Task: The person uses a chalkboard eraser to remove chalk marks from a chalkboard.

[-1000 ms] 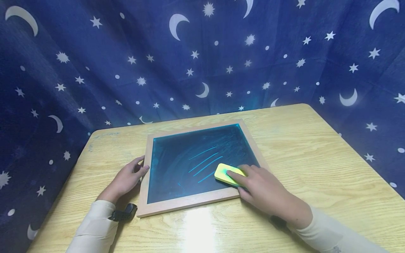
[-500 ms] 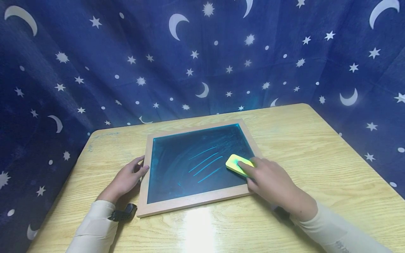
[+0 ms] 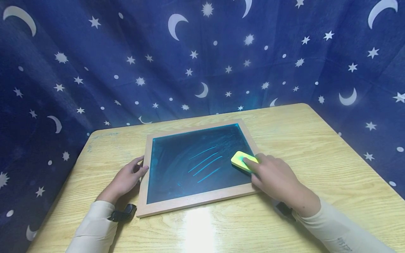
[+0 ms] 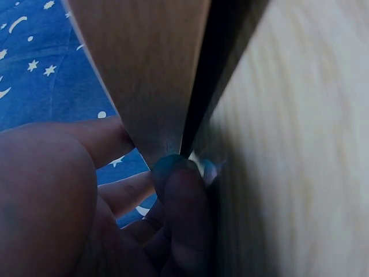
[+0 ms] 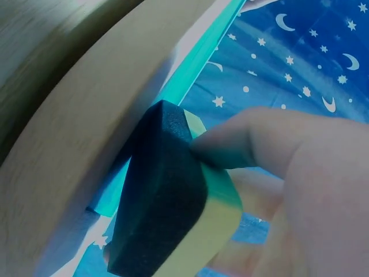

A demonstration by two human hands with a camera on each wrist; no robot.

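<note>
A chalkboard [image 3: 174,165] with a light wooden frame lies on the table in the head view. Several blue chalk strokes [image 3: 205,163] slant across its middle, with faint smears around them. My right hand [image 3: 278,177] grips a chalkboard eraser [image 3: 242,160], yellow on top, over the board's right part. In the right wrist view the eraser's dark felt side [image 5: 164,184] faces the board, tilted close beside the wooden frame [image 5: 104,109]. At the left edge my left hand [image 3: 126,177] holds the frame between thumb and fingers; the left wrist view shows fingertips [image 4: 187,179] at the frame's edge.
The board rests on a wood-grain table [image 3: 300,140] with faint blue smudges at its back left. A dark blue curtain [image 3: 202,59] with moons and stars hangs behind and along both sides. Black straps [image 3: 123,213] sit on the wrists.
My right hand has moved the eraser to the right and farther up the board, uncovering the end of the lowest chalk stroke. The left hand stays at the frame.
</note>
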